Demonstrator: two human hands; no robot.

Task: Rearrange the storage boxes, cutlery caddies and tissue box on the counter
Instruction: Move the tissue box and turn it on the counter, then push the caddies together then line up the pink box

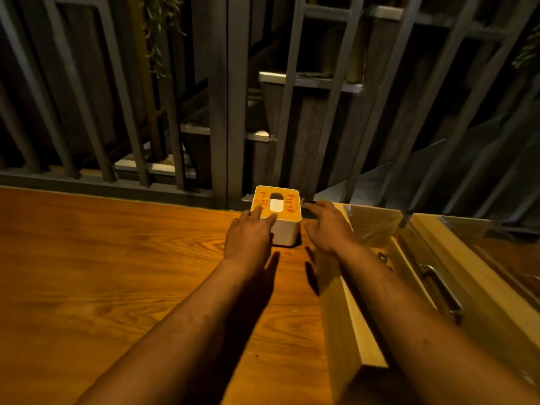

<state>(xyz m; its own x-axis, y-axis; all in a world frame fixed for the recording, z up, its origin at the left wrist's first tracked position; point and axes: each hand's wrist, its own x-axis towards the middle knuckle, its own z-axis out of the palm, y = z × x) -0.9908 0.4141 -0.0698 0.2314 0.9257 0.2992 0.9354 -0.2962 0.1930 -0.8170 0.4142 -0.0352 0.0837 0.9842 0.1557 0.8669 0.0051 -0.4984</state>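
Woodgrain counter (pixel 102 273) fills the left side, bare and orange under warm light. Left hand (pixel 248 238) reaches forward, fingers loosely spread, its fingertips (pixel 258 211) resting on the near-left top edge of the tissue box (pixel 285 229), which stands at the counter's far edge against the grey metal railing (pixel 228 112). Right hand (pixel 328 226) hovers just right of the box, fingers extended and slightly apart, not touching it. Pale wooden storage boxes (pixel 350 323) with clear lids and a metal handle (pixel 441 290) line the right side.

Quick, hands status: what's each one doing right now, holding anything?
Left hand: open, fingertips resting on the tissue box top edge, not gripping.
Right hand: open, empty, just right of the tissue box beside the wooden box.
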